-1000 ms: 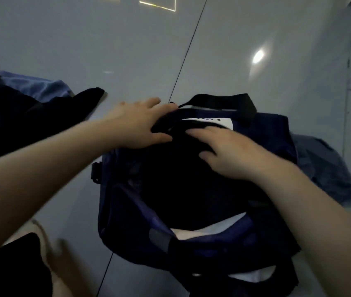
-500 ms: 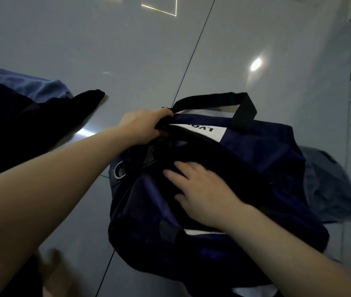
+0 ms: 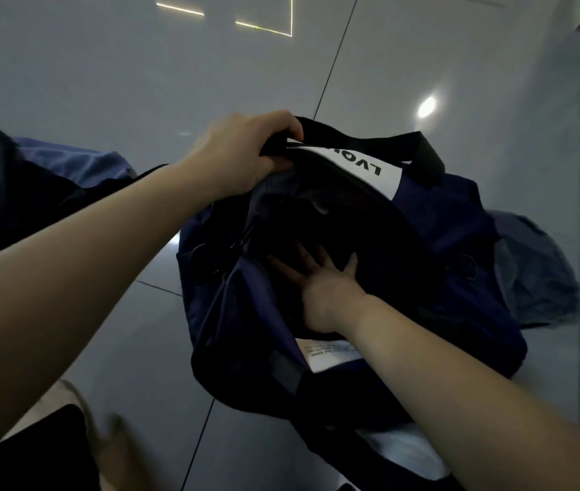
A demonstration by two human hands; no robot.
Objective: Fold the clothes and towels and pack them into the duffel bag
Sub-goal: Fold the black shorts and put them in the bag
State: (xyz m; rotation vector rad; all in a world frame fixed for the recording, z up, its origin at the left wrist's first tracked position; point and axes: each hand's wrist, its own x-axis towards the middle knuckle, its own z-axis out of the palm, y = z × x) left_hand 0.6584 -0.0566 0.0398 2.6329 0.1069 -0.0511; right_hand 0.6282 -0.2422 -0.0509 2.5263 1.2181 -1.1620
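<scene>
Bag: we see the navy fabric duffel bag (image 3: 458, 214) on the grey tiled floor (image 3: 104, 83), mouth open.
Left hand (image 3: 242, 150): curled round the black webbing handle (image 3: 370, 141).
Right hand (image 3: 320, 288): fingers spread, pressing dark folded cloth (image 3: 317, 221) inside.
Handling: we judge it soft, light, floppy; grip the handle.

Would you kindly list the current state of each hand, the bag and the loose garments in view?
left hand: grips the bag's black strap, lifting it.
right hand: fingers spread, pressing dark contents inside the bag.
duffel bag: open, on the floor.
black strap: pulled up.
grey garment: crumpled, unpacked beside the bag.
blue garment: unpacked on the floor.
</scene>
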